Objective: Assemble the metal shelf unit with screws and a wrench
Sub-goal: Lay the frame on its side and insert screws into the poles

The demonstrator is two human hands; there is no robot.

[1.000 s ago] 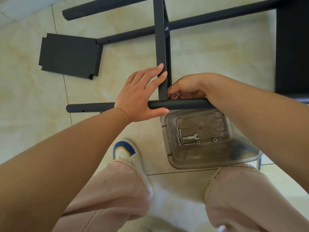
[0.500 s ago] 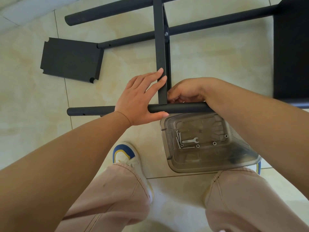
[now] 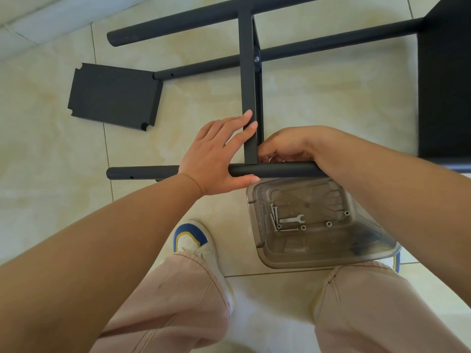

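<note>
The black metal shelf unit lies on its side on the tiled floor. An edge-on shelf panel (image 3: pixel 246 72) meets the near pole (image 3: pixel 142 172) at a joint. My left hand (image 3: pixel 211 159) rests at that joint: straight fingers lie against the panel's edge and the thumb runs along the pole's near side. My right hand (image 3: pixel 288 146) is curled just right of the joint, fingertips pinching a small shiny piece that looks like a screw (image 3: pixel 270 158), mostly hidden. A small wrench (image 3: pixel 291 219), loose screws (image 3: pixel 274 216) and nuts (image 3: pixel 328 223) lie in a clear plastic box (image 3: pixel 328 261).
A loose black shelf panel (image 3: pixel 114 98) lies flat at the left. Two more poles (image 3: pixel 331 45) (image 3: pixel 178 24) run across the top, one bolted (image 3: pixel 256 59) to the upright panel. Another black shelf (image 3: pixel 446 85) fills the right edge. My shoe (image 3: pixel 191 238) and knees are below.
Both hands keep their places at the joint. Only the view has tilted a little, so the frame sits slightly lower in the picture.
</note>
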